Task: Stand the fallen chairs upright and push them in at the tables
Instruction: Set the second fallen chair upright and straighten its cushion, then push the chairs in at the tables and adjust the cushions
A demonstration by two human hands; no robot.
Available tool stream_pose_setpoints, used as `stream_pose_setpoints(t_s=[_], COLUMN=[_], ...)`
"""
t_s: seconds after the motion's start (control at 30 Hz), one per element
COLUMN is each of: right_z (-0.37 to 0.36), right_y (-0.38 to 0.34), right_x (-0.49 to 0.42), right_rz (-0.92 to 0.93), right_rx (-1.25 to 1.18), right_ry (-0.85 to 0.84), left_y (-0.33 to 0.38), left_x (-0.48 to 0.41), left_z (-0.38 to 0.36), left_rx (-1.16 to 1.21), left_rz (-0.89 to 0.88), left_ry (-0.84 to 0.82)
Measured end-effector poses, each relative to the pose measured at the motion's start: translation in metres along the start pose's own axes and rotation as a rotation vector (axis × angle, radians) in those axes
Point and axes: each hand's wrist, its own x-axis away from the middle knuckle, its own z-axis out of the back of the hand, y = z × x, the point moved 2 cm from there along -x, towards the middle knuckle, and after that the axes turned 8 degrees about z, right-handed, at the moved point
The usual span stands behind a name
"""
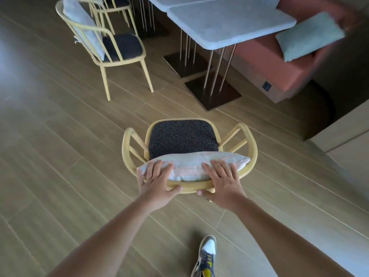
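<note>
My left hand (154, 181) and right hand (221, 181) are gripping the chair's (182, 136) back rail, fingers spread over its cushion (191, 165), thumbs hooked underneath, steering it upright across the floor toward the desk (229, 23) ahead.

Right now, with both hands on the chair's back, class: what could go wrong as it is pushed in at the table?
1. The loose pillow under the fingers might slip off the chair.
2. The chair's legs might catch the table's dark base plate.
</note>
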Motion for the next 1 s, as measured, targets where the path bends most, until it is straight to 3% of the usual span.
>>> stream_pose_setpoints(t_s=[0.1,0.23,0.37,0.5,0.7,0.87,1.0], right_z=[0.032,0.111,0.204,0.250,0.256,0.223,0.186], right_y=[0.000,-0.009,-0.013,-0.002,0.011,0.021,0.037], right_x=[0.006,0.011,0.010,0.006,-0.015,-0.030,-0.044], right_rz=[-0.044,-0.113,0.010,0.074,0.048,-0.136,-0.333], right_rx=[-0.351,-0.848,-1.102,-1.093,-1.132,-1.221,-1.047], right_ry=[0.151,0.576,0.697,0.687,0.647,0.522,0.416], left_y=[0.014,0.048,0.100,0.122,0.108,0.063,0.028], left_x=[0.012,0.032,0.054,0.053,0.038,0.015,-0.011], left_z=[0.032,0.090,0.158,0.194,0.202,0.173,0.147], left_rx=[0.380,0.813,1.182,1.223,1.196,1.017,0.741], left_rz=[0.020,-0.084,-0.180,-0.228,-0.113,0.101,0.212], left_ry=[0.176,0.408,0.524,0.615,0.634,0.479,0.415])
